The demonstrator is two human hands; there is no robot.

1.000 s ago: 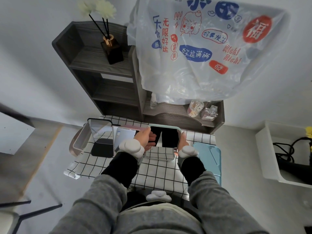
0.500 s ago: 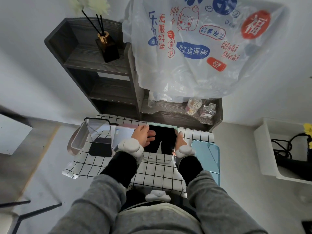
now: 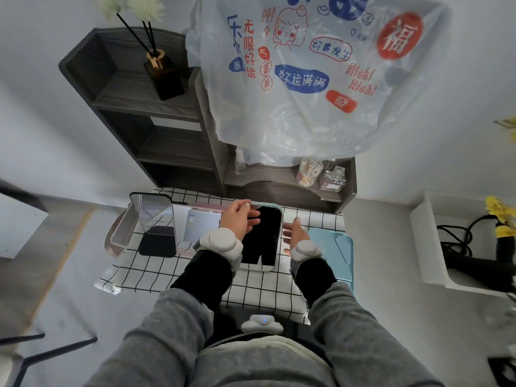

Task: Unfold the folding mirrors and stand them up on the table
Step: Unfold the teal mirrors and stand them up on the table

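Left hand pinching top edge of green mirror; right hand open, apart. Risk: stand not set, mirror tips when released.

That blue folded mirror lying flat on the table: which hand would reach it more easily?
Probably the right hand: it is open, empty, and right beside the blue folded mirror. The left hand is at the top edge of the standing green-framed mirror, farther away.
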